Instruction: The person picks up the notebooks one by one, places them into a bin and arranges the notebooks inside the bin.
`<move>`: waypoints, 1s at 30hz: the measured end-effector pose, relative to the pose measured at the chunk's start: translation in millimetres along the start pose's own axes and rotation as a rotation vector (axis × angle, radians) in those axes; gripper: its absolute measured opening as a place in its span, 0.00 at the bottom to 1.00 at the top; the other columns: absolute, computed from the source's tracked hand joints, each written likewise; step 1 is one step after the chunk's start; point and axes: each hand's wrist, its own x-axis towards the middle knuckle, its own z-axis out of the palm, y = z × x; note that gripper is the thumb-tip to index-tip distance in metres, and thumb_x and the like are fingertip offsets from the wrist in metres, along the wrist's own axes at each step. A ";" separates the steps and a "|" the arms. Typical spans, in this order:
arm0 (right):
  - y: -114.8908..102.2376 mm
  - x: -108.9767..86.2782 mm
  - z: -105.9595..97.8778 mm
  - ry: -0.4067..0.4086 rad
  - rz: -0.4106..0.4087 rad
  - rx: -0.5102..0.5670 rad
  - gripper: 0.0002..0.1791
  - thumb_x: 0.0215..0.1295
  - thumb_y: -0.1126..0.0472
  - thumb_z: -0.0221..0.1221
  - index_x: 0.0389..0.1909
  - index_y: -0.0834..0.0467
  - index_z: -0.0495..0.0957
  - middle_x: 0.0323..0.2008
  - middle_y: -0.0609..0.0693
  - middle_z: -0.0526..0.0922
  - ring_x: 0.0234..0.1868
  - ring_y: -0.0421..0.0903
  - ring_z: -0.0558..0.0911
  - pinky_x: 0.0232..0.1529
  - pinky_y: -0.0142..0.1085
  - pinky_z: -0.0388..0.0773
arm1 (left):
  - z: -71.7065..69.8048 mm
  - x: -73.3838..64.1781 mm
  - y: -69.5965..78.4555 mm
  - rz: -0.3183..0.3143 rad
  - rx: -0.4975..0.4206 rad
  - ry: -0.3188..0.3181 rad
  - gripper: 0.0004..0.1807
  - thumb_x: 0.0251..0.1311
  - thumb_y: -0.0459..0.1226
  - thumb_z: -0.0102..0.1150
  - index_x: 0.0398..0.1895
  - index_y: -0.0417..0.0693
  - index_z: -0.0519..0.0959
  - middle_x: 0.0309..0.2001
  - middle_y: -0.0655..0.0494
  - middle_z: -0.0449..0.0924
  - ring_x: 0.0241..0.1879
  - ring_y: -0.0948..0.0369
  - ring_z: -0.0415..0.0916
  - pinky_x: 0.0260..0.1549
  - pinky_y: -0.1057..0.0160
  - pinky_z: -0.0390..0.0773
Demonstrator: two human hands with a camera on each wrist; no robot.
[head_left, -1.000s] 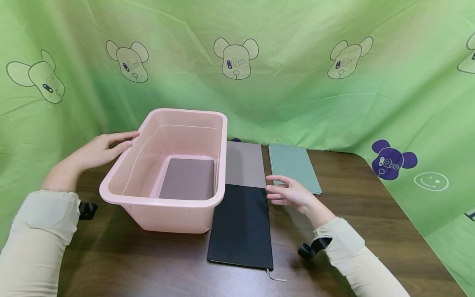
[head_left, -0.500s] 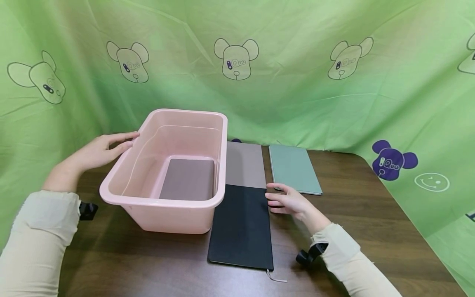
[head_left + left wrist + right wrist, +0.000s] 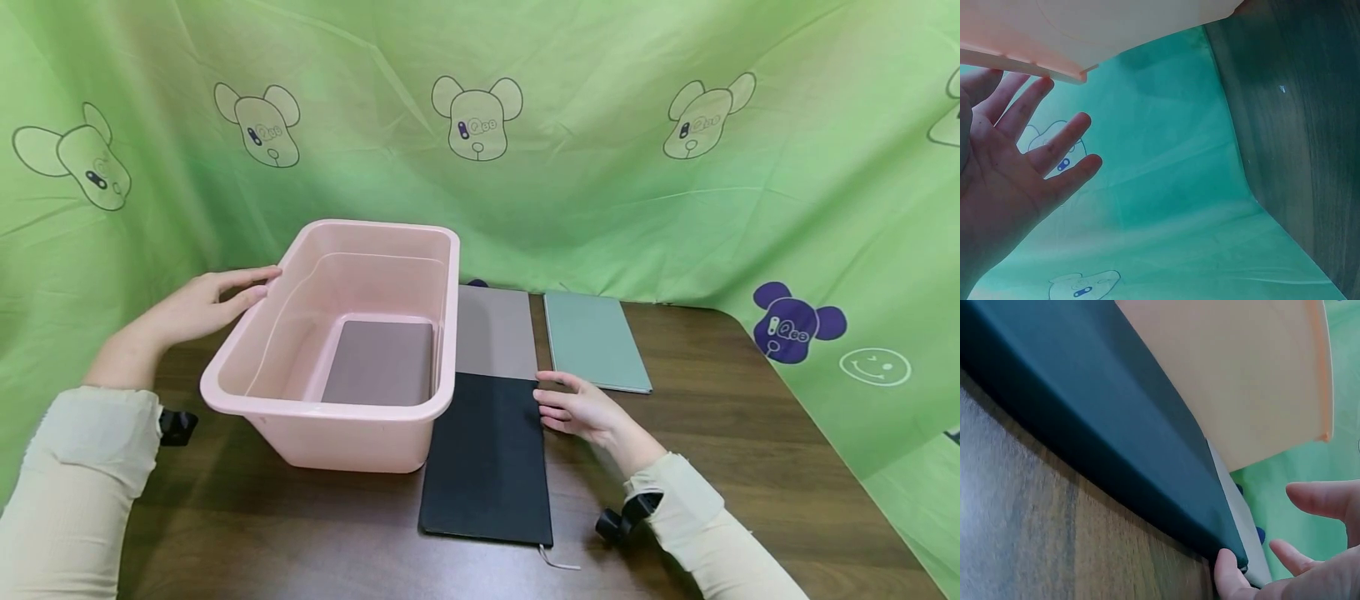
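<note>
Head view: your loose-fingered right hand is sitting lower than before, touching the black rectangular notebook; your relaxed left hand is still touching the pink plastic tub.

Layout on the bench: tub at left, an inner notebook inside; beside it, near notebook before far notebook; fourth notebook right of the latter.

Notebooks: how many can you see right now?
4: a taupe one inside the pink tub, a black one beside it, a grey one beyond that, a green one rightmost. More may be hidden.
</note>
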 end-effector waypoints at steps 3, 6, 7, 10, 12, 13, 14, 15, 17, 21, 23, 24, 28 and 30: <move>-0.1 0.2 0.8 -0.011 -0.008 0.023 0.35 0.66 0.63 0.53 0.70 0.63 0.50 0.47 0.50 0.65 0.43 0.41 0.72 0.44 0.28 0.75 | 0.0 -0.1 0.3 -0.001 -0.001 -0.001 0.27 0.69 0.48 0.42 0.69 0.51 0.62 0.66 0.37 0.64 0.64 0.37 0.60 0.57 0.34 0.62; -0.1 0.3 0.8 -0.014 -0.007 0.015 0.34 0.66 0.63 0.53 0.70 0.63 0.51 0.44 0.48 0.66 0.40 0.40 0.72 0.42 0.28 0.75 | 0.0 -0.2 0.4 -0.002 -0.001 -0.001 0.27 0.69 0.48 0.42 0.69 0.51 0.62 0.66 0.37 0.64 0.64 0.37 0.60 0.57 0.34 0.62; 0.4 0.6 0.5 -0.012 -0.006 0.011 0.34 0.65 0.62 0.54 0.69 0.63 0.51 0.43 0.47 0.67 0.40 0.40 0.73 0.42 0.28 0.74 | 0.0 -0.1 0.5 -0.002 -0.001 0.000 0.27 0.69 0.48 0.42 0.69 0.51 0.62 0.65 0.37 0.64 0.64 0.37 0.60 0.57 0.34 0.61; 1.5 0.8 -0.3 -0.004 -0.003 -0.006 0.34 0.65 0.62 0.54 0.69 0.63 0.52 0.45 0.48 0.67 0.40 0.40 0.74 0.44 0.29 0.75 | 0.3 -0.1 0.5 -0.004 -0.001 -0.001 0.27 0.69 0.48 0.42 0.69 0.51 0.62 0.65 0.37 0.64 0.64 0.37 0.60 0.57 0.34 0.62; 1.6 0.8 -0.3 -0.004 -0.004 -0.010 0.34 0.65 0.62 0.54 0.68 0.63 0.53 0.47 0.49 0.66 0.41 0.40 0.74 0.45 0.29 0.75 | 0.4 -0.1 0.2 -0.005 -0.001 -0.001 0.27 0.69 0.48 0.42 0.69 0.51 0.62 0.65 0.37 0.64 0.64 0.37 0.60 0.57 0.34 0.62; 1.1 0.5 -0.2 -0.007 -0.007 -0.008 0.34 0.65 0.62 0.54 0.68 0.64 0.52 0.47 0.49 0.66 0.42 0.41 0.74 0.45 0.29 0.75 | 0.4 0.0 0.1 -0.006 -0.001 -0.002 0.27 0.69 0.48 0.42 0.69 0.51 0.62 0.66 0.37 0.64 0.64 0.36 0.60 0.57 0.34 0.62; 0.4 0.2 0.1 -0.008 -0.006 -0.002 0.34 0.65 0.62 0.55 0.68 0.64 0.53 0.48 0.50 0.65 0.42 0.41 0.74 0.45 0.29 0.75 | 0.4 0.0 -0.2 -0.008 -0.003 -0.002 0.27 0.69 0.48 0.42 0.69 0.51 0.62 0.66 0.37 0.64 0.64 0.36 0.60 0.57 0.34 0.62; -0.1 0.0 0.3 -0.010 -0.005 0.003 0.34 0.65 0.62 0.55 0.68 0.64 0.53 0.48 0.50 0.65 0.43 0.42 0.74 0.46 0.29 0.75 | 0.3 0.0 -0.4 -0.008 -0.003 -0.001 0.27 0.69 0.48 0.42 0.69 0.51 0.62 0.66 0.37 0.64 0.64 0.36 0.60 0.57 0.34 0.62; -1.0 -0.7 0.0 -0.024 -0.007 0.016 0.34 0.64 0.62 0.56 0.67 0.64 0.53 0.48 0.50 0.65 0.43 0.42 0.73 0.46 0.29 0.75 | 0.3 0.2 -0.7 -0.010 -0.001 -0.001 0.27 0.69 0.48 0.42 0.69 0.51 0.62 0.66 0.37 0.64 0.64 0.36 0.60 0.56 0.34 0.62; -0.4 -0.4 -0.7 -0.036 -0.001 0.042 0.32 0.64 0.64 0.55 0.66 0.64 0.53 0.44 0.50 0.68 0.42 0.43 0.74 0.45 0.31 0.76 | 0.4 0.4 -0.4 -0.011 0.003 -0.004 0.27 0.69 0.48 0.42 0.69 0.50 0.62 0.66 0.37 0.63 0.64 0.36 0.59 0.57 0.34 0.62; -0.2 -0.4 -1.0 -0.047 -0.004 0.045 0.32 0.65 0.65 0.54 0.66 0.64 0.52 0.45 0.51 0.68 0.43 0.43 0.74 0.46 0.32 0.76 | 0.4 0.3 -0.1 -0.012 0.003 -0.006 0.27 0.69 0.48 0.42 0.69 0.50 0.62 0.66 0.37 0.63 0.64 0.36 0.59 0.57 0.34 0.62; -0.1 0.0 -0.7 -0.049 -0.005 0.040 0.32 0.65 0.65 0.54 0.67 0.63 0.51 0.46 0.52 0.68 0.43 0.43 0.75 0.46 0.32 0.76 | 0.3 0.0 0.1 -0.012 0.001 -0.006 0.27 0.69 0.48 0.42 0.69 0.50 0.62 0.66 0.37 0.63 0.64 0.36 0.59 0.57 0.34 0.62; 0.9 1.4 -1.2 -0.063 -0.026 0.011 0.33 0.65 0.66 0.53 0.68 0.63 0.49 0.54 0.57 0.64 0.48 0.45 0.74 0.48 0.33 0.75 | 0.2 -0.6 0.7 -0.011 -0.007 -0.002 0.27 0.69 0.48 0.42 0.69 0.50 0.62 0.66 0.37 0.63 0.64 0.36 0.60 0.56 0.34 0.62; 2.0 2.5 -1.5 -0.063 -0.033 -0.005 0.33 0.65 0.67 0.53 0.68 0.64 0.50 0.58 0.59 0.61 0.49 0.46 0.73 0.49 0.33 0.74 | 0.2 -0.7 0.9 -0.009 -0.009 -0.001 0.27 0.69 0.48 0.42 0.69 0.50 0.62 0.66 0.36 0.63 0.64 0.36 0.60 0.56 0.34 0.62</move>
